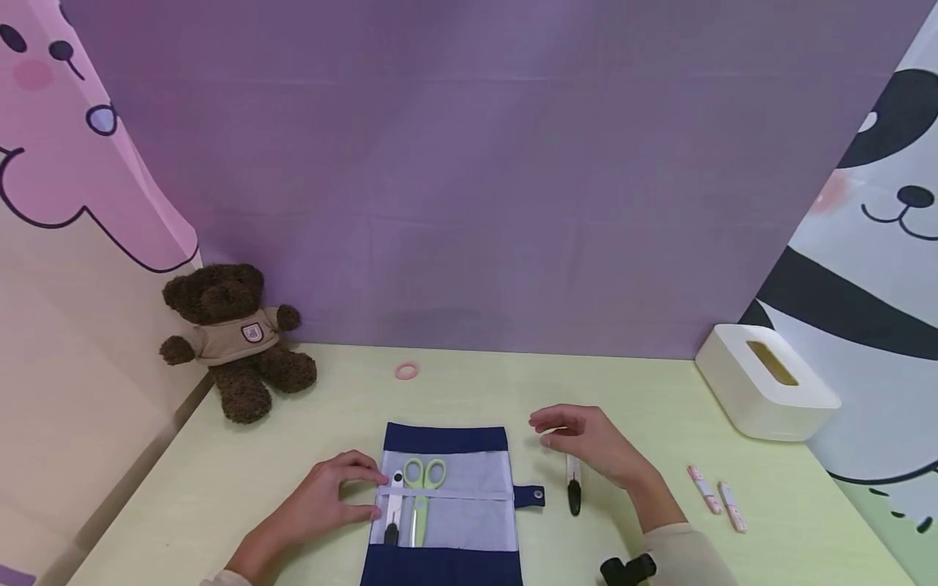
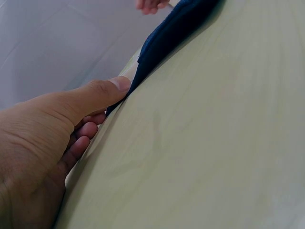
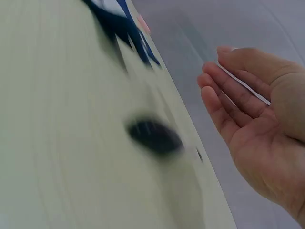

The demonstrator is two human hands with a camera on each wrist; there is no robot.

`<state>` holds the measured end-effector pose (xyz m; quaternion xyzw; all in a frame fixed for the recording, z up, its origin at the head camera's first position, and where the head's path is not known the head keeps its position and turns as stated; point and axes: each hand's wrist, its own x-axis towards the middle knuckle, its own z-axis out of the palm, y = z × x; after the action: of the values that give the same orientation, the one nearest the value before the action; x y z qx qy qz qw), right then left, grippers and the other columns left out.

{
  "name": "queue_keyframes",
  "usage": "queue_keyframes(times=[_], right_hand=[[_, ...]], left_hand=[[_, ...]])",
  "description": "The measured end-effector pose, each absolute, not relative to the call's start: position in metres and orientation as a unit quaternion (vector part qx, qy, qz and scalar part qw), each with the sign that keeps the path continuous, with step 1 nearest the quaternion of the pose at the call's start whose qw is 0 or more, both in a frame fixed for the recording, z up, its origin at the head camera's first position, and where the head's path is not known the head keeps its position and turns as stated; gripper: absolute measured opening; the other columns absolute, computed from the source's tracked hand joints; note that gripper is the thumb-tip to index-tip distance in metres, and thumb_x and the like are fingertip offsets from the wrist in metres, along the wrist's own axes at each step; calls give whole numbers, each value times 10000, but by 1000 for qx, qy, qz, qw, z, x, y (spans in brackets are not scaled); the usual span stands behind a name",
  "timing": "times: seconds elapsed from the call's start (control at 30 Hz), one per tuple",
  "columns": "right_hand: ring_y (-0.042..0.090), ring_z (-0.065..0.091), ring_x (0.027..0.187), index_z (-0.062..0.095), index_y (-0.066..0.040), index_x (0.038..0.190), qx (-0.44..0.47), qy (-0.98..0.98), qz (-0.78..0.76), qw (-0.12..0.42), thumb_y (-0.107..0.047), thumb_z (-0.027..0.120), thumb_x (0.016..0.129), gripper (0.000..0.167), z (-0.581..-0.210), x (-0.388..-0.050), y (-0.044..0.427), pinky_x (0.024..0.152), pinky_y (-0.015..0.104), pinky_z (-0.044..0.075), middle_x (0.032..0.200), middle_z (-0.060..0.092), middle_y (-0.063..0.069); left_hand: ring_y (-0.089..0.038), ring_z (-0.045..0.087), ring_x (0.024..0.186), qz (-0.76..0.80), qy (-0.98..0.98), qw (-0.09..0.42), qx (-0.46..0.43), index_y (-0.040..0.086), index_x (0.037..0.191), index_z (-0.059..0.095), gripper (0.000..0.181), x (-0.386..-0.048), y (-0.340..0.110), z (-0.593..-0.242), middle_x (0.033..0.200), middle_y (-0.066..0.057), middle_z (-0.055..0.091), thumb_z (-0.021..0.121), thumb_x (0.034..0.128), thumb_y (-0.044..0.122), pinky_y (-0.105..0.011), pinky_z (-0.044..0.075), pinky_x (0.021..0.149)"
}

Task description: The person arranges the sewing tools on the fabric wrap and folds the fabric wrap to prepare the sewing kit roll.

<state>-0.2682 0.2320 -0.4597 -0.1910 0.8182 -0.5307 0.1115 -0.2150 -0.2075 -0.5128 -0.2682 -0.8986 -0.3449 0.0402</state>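
A navy-and-lavender fabric pouch (image 1: 469,521) lies unfolded on the table. Under its strap sit green-handled scissors (image 1: 420,505) and a slim white tool with black ends (image 1: 393,513). My left hand (image 1: 322,496) touches the pouch's left edge, thumb and fingertips spaced apart along it; in the left wrist view the thumb (image 2: 102,94) lies on that edge. Right of the pouch, my right hand (image 1: 589,439) hovers with loosely bent fingers and no held thing visible. Below it lies another white tool with a black end (image 1: 574,492), its top hidden by the hand and blurred in the right wrist view.
A brown teddy bear (image 1: 234,342) sits at the back left. Near the back edge lies a pink ring (image 1: 406,371). Two small pink-and-white sticks (image 1: 705,490) are on the right, with a white tissue box (image 1: 765,382) behind them. A purple curtain (image 1: 476,179) closes off the back.
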Motion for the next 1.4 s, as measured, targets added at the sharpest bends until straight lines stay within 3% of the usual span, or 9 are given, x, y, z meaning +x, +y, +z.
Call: queue_keyframes(times=[0.27,0.6,1.0,1.4], right_hand=[[209,693,1168,632,40,1329,-140,814,-558,75,-141,697,985,394,-467,-260,280,925,195,566,1366,625,284],[35,685,1059,670,-2,1297,-98,837,-535,55,-209,753,949,413,-487,-256,289,894,177,537,1280,703,205],[46,667,960,684,1,1270,-101,846,-523,26,-178,774,930,395,-493,-260,281,793,200,552,1192,721,200],[89,635,966,751,-79,1177,-101,890,-445,-20,-196,833,874,335,-493,-260,269,820,187,531,1135,737,89]], left_hand=[[-73,620,1068,-349,-894,46,-277,292,1107,791,315,-216,-208,-513,1137,115,675,869,820,399,-332,531,953],[-55,621,1052,-354,-889,56,-287,284,1101,794,307,-214,-205,-515,1129,119,674,868,822,391,-303,533,937],[-72,620,1075,-358,-888,43,-286,262,1115,793,319,-215,-208,-511,1146,85,678,865,828,383,-330,531,958],[-68,619,1072,-359,-889,40,-281,258,1101,796,310,-214,-207,-509,1137,85,680,869,824,376,-329,529,961]])
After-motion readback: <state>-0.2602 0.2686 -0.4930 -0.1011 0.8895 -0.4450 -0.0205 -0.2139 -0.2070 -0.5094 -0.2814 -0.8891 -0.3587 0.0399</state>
